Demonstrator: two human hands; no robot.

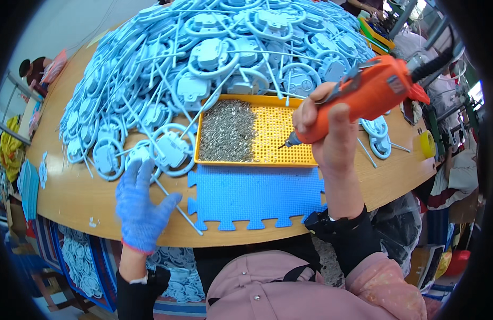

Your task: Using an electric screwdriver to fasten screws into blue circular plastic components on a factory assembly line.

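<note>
Head view: right hand [332,133] grips one orange screwdriver [364,96]; gloved left hand [140,205] spread open beside one blue mat [257,194].

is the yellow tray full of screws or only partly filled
Partly filled. In the yellow tray, the pile of small metal screws covers only the left half; the right half shows bare yellow grid.

yellow tape roll [427,143] at table's right edge | blue foam sheets [29,188] stacked far left
</note>
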